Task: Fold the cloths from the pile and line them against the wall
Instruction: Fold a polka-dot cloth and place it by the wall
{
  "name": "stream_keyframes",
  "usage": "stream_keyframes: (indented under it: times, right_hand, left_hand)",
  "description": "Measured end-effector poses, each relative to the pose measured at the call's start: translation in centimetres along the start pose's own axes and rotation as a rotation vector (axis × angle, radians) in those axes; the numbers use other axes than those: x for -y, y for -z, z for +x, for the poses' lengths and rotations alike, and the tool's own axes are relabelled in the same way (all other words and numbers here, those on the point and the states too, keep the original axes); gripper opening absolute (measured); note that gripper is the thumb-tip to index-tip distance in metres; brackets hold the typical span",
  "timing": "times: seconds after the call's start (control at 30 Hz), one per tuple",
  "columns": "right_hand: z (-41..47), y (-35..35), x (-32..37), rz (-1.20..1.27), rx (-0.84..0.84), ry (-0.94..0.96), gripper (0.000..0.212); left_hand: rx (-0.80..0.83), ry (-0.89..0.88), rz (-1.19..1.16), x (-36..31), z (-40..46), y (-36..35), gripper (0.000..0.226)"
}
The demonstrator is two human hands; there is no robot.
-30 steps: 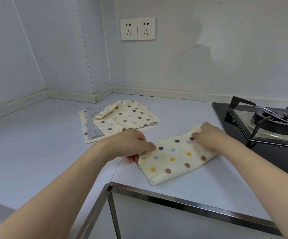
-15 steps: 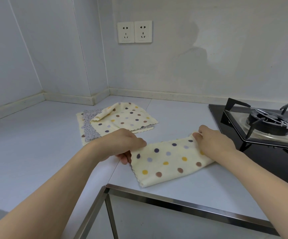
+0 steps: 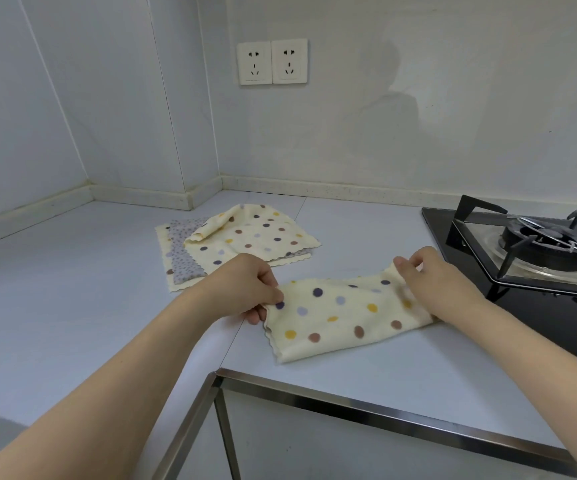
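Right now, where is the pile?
The pile lies on the counter, left of centre, behind the left hand, near the wall corner.

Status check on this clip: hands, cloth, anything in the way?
Left hand pinches the dotted cloth at its left end, right hand at its right. Cloth folded, flat on the counter. Pile waits behind. Wall line unobstructed.

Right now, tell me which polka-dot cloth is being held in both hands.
The folded polka-dot cloth nearest the counter edge: left hand and right hand pinch its ends. The other polka-dot cloth lies untouched atop the pile behind.
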State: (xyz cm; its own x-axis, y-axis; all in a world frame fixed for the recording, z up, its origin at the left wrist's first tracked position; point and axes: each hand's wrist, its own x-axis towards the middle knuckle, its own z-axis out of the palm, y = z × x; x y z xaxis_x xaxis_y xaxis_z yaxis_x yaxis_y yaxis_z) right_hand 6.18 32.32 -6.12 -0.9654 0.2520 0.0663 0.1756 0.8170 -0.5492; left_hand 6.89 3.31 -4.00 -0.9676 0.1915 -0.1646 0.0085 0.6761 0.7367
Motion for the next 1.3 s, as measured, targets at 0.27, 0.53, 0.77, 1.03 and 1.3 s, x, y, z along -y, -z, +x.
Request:
stream_keyframes:
  times: [0.27, 0.53, 0.77, 1.03, 1.3]
  right_hand:
    - [-1.4, 2.2, 0.7, 0.348, 0.217, 0.076, 0.038]
    - [-1.0, 0.9, 0.1, 0.044, 0.17, 0.218, 0.043]
    - [-0.7, 0.8, 0.4, -0.33, 0.088, 0.209, 0.034]
    - [-4.4, -4.3, 3.1, -0.349, 0.123, 0.3, 0.048]
    - [-3.6, -2.0, -0.3, -0.413, 0.122, 0.123, 0.059]
  left_hand:
    - [-0.396, -0.308, 0.517, -1.7, -0.1, -3.0, 0.034]
    - [-0.062, -0.385, 0.448, -0.5, 0.2, -6.9, 0.038]
    - [0.038, -0.349, 0.621, -0.5, -0.8, -6.8, 0.067]
    - [0.069, -0.286, 0.662, -0.5, -0.8, -6.5, 0.086]
    - [0.047, -0.246, 0.672, 0.9, -0.2, -5.4, 0.065]
